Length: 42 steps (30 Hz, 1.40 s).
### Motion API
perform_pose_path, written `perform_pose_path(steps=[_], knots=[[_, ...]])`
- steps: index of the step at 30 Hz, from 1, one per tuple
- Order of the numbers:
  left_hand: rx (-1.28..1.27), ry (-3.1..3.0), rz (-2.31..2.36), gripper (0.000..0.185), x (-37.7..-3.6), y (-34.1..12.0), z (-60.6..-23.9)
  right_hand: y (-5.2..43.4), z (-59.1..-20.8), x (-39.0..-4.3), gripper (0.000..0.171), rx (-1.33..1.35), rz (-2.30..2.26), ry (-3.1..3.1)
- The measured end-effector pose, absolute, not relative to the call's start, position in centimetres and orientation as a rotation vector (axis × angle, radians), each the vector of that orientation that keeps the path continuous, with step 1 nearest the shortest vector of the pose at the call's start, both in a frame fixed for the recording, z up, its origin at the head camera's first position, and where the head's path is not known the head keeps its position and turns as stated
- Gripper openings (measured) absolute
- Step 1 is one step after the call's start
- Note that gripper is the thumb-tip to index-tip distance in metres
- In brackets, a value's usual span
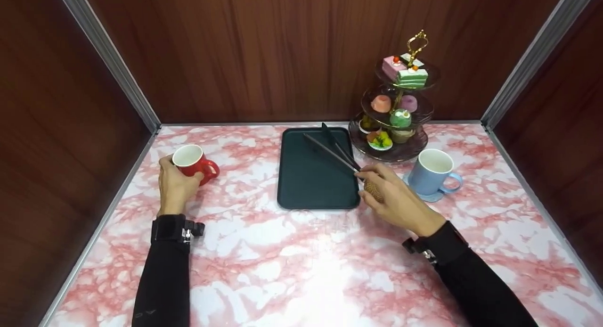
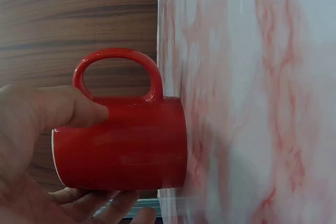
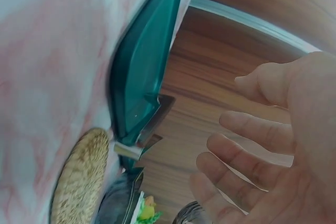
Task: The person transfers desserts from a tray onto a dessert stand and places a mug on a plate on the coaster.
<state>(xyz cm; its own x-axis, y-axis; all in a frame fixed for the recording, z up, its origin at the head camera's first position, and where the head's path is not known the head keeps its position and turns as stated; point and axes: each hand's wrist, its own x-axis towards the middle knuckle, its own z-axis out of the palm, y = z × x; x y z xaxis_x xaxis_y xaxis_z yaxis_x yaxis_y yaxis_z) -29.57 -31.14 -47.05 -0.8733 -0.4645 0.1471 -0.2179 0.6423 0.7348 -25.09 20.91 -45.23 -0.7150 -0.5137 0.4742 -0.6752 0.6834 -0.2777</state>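
Red mug gripped by left hand

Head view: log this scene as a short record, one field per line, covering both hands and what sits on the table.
left hand: grips the red mug, which stands on the table
right hand: open, over the brown round coaster, at the tongs' near end
tongs: lie across the dark green tray
blue mug: stands on a blue coaster, right of the tray
dessert stand: three tiers with small cakes, back right
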Motion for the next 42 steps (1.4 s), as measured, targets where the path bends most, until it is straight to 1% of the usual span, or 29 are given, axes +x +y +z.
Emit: perform_pose_path(steps=[10,16,23,34,42], knots=[[0.516,-2.478,-1.035,0.094,-29.5,-30.4,-47.8,19.2,-45.0,-24.9,0.044,0.955,0.628,-2.491],[0.481,-2.406,-1.059,0.093,-29.9,-29.9,-48.2,18.4,-44.7,-24.7,0.046,0.937,0.544,-2.49],[0.529,-2.383,-1.035,0.095,-30.0,-29.7,-48.4,17.4,-44.5,-24.7,0.046,0.968,0.592,-2.497],[0.458,-2.407,-0.977,0.093,-30.1,-27.9,-47.7,15.9,-44.0,-25.0,0.048,1.025,0.652,-2.462],[0.386,-2.391,-0.963,0.089,-29.8,-26.0,-46.5,14.4,-43.9,-25.2,0.047,1.067,0.675,-2.44]])
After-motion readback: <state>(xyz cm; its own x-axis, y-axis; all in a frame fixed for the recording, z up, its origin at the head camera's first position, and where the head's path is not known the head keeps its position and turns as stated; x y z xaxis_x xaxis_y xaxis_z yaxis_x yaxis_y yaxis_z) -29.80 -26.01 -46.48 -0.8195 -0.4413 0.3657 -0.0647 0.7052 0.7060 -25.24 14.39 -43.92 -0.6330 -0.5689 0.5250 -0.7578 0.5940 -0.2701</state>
